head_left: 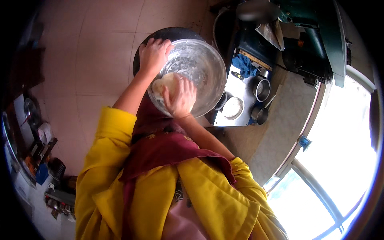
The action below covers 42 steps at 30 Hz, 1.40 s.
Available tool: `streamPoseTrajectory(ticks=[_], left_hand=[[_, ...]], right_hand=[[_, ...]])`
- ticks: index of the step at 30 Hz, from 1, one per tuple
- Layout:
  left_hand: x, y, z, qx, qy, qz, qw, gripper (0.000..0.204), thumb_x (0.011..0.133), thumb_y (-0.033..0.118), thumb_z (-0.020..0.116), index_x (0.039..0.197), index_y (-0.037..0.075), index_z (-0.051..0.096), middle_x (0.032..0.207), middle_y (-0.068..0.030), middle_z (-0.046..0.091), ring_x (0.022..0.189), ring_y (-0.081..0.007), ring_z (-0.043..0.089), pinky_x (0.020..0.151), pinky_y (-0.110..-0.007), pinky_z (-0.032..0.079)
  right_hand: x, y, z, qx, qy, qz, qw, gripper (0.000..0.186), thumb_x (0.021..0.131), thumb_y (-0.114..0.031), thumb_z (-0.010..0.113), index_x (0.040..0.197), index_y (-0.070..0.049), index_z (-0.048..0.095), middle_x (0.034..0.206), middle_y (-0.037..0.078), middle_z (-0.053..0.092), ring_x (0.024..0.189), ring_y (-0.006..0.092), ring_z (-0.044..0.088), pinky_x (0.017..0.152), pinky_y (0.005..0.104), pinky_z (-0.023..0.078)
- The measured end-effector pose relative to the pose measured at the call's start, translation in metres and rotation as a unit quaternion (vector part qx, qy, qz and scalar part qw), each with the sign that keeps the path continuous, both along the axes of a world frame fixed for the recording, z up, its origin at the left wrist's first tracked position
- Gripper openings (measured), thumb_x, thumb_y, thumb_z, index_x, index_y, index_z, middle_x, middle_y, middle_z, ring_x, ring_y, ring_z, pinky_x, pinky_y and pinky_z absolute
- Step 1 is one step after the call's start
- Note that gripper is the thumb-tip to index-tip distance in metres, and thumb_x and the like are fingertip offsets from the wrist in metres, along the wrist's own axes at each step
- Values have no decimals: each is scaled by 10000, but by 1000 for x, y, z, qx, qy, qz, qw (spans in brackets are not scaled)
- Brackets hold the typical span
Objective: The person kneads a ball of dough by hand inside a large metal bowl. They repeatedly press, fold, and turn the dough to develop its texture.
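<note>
A wide metal mixing bowl point(210, 74) sits before me, its inside smeared with white flour. My left hand point(154, 56) grips the bowl's far-left rim, fingers curled over the edge. Inside, near the lower left wall, lies a pale lump of dough point(162, 85). My right hand point(182, 97) presses into this dough from its right side, with the fingers bent over it and the thumb against its near side. Part of the dough is hidden under that hand.
A dark round surface point(176, 33) shows beneath the bowl. To the right, a counter holds a white-filled round container point(233, 108), metal pots point(262, 89) and a blue cloth point(244, 65). Dark green machinery point(312, 44) stands behind it. Tiled floor point(100, 60) spreads to the left.
</note>
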State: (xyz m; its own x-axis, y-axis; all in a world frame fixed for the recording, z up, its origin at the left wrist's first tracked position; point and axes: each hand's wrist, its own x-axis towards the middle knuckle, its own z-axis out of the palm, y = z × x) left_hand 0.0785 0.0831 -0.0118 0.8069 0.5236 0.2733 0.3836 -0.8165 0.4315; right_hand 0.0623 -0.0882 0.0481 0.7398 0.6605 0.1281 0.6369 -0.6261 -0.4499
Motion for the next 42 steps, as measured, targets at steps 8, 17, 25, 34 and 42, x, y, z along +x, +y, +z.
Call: streamPoseTrajectory(ticks=[8, 17, 25, 34, 42], left_hand=[[3, 3, -2, -20, 8, -1, 1000, 189, 898, 320, 626, 809, 155, 605, 738, -18, 611, 785, -245, 597, 654, -430, 448], [6, 7, 3, -14, -1, -9, 1000, 169, 899, 279, 611, 786, 155, 621, 722, -14, 620, 751, -253, 599, 649, -429, 456], [11, 8, -12, 5, 10, -5, 1000, 228, 938, 338, 554, 856, 153, 660, 821, -40, 690, 863, -263, 656, 741, -448, 500], [5, 5, -16, -20, -20, 8, 1000, 230, 936, 310, 566, 855, 108, 640, 828, -93, 680, 835, -326, 654, 743, -458, 518], [1, 3, -7, -22, -13, -1, 1000, 245, 925, 297, 596, 800, 87, 612, 781, -88, 652, 784, -316, 628, 699, -457, 500]], right_hand=[[37, 29, -48, 84, -44, 33, 995, 412, 813, -388, 603, 1076, -77, 671, 1069, 99, 659, 935, 302, 628, 841, 411, 454], [99, 58, -76, 115, 24, 40, 992, 183, 819, -187, 518, 784, -105, 677, 742, 110, 637, 691, 345, 608, 614, 435, 487], [122, 64, -76, -57, 115, -34, 991, 380, 862, -405, 499, 811, -104, 725, 826, 176, 701, 817, 411, 666, 728, 487, 524], [34, 21, 23, -244, -56, 167, 954, 459, 868, -498, 615, 1138, -131, 670, 1101, 105, 661, 1153, 276, 571, 987, 438, 435], [51, -43, -12, 29, -66, 170, 983, 268, 728, -253, 620, 954, -128, 688, 970, 60, 687, 893, 254, 644, 877, 390, 475]])
